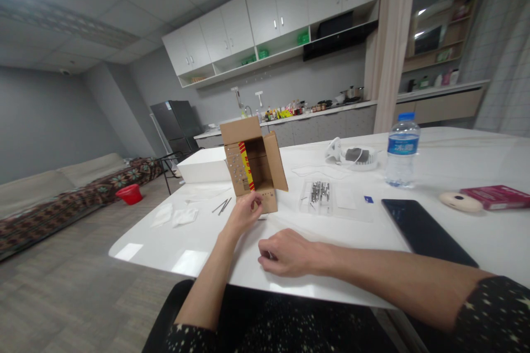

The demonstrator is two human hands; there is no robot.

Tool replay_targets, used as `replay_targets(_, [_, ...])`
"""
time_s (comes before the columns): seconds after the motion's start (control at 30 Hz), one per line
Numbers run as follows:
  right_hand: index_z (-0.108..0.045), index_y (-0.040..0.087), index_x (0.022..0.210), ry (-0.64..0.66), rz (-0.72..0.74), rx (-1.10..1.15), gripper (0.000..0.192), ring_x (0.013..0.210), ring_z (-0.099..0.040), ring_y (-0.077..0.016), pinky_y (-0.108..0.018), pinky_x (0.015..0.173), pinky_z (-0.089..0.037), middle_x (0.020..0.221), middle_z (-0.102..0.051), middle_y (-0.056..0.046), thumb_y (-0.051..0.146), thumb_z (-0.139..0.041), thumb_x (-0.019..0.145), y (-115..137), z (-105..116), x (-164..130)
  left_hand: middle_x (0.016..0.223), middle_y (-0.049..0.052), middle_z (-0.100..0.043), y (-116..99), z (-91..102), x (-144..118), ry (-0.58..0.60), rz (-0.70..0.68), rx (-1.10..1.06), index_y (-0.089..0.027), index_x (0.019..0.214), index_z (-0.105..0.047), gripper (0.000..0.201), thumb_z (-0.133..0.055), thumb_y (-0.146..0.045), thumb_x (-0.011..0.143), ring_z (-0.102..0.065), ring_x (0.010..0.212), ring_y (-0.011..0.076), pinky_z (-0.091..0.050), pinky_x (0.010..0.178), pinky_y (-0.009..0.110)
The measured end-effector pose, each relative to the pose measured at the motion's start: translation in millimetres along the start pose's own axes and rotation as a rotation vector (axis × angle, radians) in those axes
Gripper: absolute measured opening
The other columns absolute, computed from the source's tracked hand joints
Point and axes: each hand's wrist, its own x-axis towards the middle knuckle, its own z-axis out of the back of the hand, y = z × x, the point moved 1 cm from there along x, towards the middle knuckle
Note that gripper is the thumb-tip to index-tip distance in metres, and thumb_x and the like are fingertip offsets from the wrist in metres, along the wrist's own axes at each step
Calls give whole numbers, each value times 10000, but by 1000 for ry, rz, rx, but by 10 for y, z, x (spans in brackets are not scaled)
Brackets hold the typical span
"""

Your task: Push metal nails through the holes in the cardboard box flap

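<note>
An upright cardboard box (237,171) stands open on the white table, its flaps spread. A yellow and red strip (245,165) runs down it, and small silvery dots cover its left flap. My left hand (245,212) is at the box's lower front flap, fingers curled together; whatever they pinch is too small to make out. Close by, my right hand (285,252) rests on the table in a loose fist, with nothing visible in it. To the right lies a clear plastic case (304,207) holding many small metal pieces (321,192).
Thin dark rods (223,206) and white tissues (185,216) lie left of the box. Behind them is a white block (202,165). On the right are a water bottle (401,151), a dark phone (424,231), a beige oval object (460,202), a maroon box (497,197) and a white device (351,157).
</note>
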Motion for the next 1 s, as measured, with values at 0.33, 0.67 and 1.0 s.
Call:
replay_targets(0.33, [-611, 172, 753, -4, -4, 2, 253, 531, -444, -104, -269, 534, -217, 656, -645, -5, 347, -508, 904, -21, -28, 4, 746, -11, -623, 3, -14, -7, 18, -47, 17, -187, 825, -593, 82, -528, -147, 795, -526, 651, 113, -414, 632, 232])
replay_targets(0.67, [-618, 171, 762, 8, -6, -10, 246, 529, -464, -108, -267, 530, -235, 657, -652, 0, 345, -517, 902, 5, 7, 10, 761, 0, -630, -19, -18, -9, 31, -48, 11, -181, 836, -605, 83, -534, -148, 809, -514, 649, 113, -416, 634, 235])
replay_targets(1.0, [-619, 173, 746, -6, -9, 16, 238, 521, -430, -102, -261, 527, -216, 643, -639, 0, 332, -519, 892, -10, -7, 2, 786, 2, -639, -4, -14, -5, 0, -48, 17, -187, 847, -608, 109, -520, -145, 800, -515, 650, 110, -421, 633, 231])
